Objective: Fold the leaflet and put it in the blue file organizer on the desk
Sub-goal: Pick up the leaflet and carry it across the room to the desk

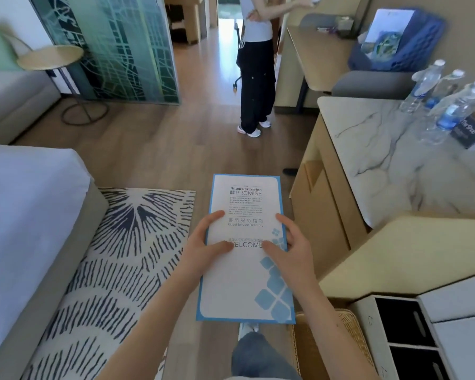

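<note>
Both-handed, left hand (203,242) and right hand (291,242) grip leaflet (244,283); file organizer (412,42) holds papers.

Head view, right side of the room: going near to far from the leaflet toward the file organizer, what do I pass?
Leaflet held in left hand and right hand → marble counter with water bottles → grey stool → desk → blue file organizer, already holding a leaflet.

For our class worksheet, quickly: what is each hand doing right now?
Left hand: closed on the leaflet, fingers pinching its left edge.
Right hand: closed on the same leaflet, gripping its right edge.
</note>
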Demonstrator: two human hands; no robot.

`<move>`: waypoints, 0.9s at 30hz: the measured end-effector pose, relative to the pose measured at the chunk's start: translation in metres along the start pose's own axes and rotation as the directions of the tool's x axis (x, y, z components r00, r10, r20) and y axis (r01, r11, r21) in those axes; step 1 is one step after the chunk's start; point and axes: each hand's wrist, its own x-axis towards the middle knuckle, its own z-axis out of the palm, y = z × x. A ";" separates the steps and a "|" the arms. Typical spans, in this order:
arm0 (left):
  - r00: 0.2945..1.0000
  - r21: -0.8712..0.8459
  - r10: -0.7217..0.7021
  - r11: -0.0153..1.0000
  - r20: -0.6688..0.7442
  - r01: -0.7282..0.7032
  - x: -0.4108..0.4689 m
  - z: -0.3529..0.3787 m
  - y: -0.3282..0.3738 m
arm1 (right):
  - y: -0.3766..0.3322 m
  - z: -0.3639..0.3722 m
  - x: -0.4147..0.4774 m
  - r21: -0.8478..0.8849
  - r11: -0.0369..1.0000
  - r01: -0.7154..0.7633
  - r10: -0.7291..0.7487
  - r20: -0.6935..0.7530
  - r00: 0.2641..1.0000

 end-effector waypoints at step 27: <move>0.997 0.128 -0.048 0.991 0.059 0.040 0.611 0.008 0.127 | -0.054 0.088 0.603 -0.018 0.997 -0.079 0.079 -0.032 0.996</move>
